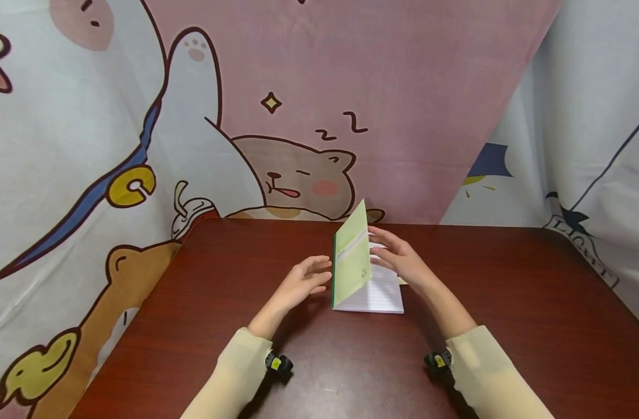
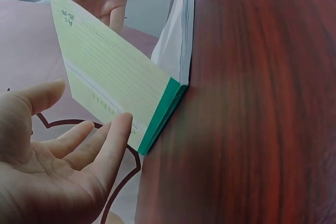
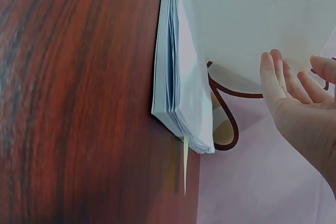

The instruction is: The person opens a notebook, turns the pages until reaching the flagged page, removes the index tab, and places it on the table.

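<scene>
A notebook lies on the table with its light green front cover standing steeply up from the dark green spine. Beneath the cover are white lined pages. My left hand is at the outer side of the cover, fingers fairly straight and spread; in the left wrist view one fingertip overlaps the cover, but contact is unclear. On the inner side, my right hand hovers above the pages, fingers extended toward the cover. Whether they touch it is hidden. A pale yellow strip sticks out from the page edges.
The notebook rests on a dark reddish wooden table. Behind the table's far edge hangs a cloth printed with cartoon animals. Each wrist carries a small black device, such as the left one.
</scene>
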{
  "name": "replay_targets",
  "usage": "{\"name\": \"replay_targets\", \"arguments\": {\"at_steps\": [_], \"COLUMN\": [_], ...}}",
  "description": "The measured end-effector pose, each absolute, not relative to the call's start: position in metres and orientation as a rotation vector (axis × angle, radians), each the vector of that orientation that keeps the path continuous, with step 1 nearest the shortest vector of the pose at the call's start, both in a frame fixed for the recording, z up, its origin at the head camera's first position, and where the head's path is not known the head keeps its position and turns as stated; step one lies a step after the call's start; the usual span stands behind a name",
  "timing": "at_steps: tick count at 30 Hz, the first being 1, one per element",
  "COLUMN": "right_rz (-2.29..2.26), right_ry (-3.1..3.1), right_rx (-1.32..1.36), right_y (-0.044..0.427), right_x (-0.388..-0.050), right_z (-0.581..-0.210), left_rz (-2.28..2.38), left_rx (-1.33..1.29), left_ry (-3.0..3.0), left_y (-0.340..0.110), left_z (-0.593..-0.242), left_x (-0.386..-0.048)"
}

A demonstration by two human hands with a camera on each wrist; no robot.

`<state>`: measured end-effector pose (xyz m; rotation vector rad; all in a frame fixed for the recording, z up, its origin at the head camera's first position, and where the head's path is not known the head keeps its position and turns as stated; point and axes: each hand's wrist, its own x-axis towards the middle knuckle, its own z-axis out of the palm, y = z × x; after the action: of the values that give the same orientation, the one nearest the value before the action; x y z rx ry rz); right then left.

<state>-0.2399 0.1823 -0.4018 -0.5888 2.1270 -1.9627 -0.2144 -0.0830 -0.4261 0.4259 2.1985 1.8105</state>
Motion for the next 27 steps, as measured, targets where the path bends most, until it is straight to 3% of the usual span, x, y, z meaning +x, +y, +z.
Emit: {"name": "replay_targets", "arguments": {"at_steps": [27], "right_rz": [-1.959], "right_ry": [2.063], "right_rx": [-0.685], "right_y": [0.154], "right_x": [-0.234], "right_z": [-0.401], "left_rz": [1.821], "left_rx": [0.539], "left_ry": [2.206], "left_y": [-0.086], "left_z": [-0.405], "left_x": [-0.205]}}
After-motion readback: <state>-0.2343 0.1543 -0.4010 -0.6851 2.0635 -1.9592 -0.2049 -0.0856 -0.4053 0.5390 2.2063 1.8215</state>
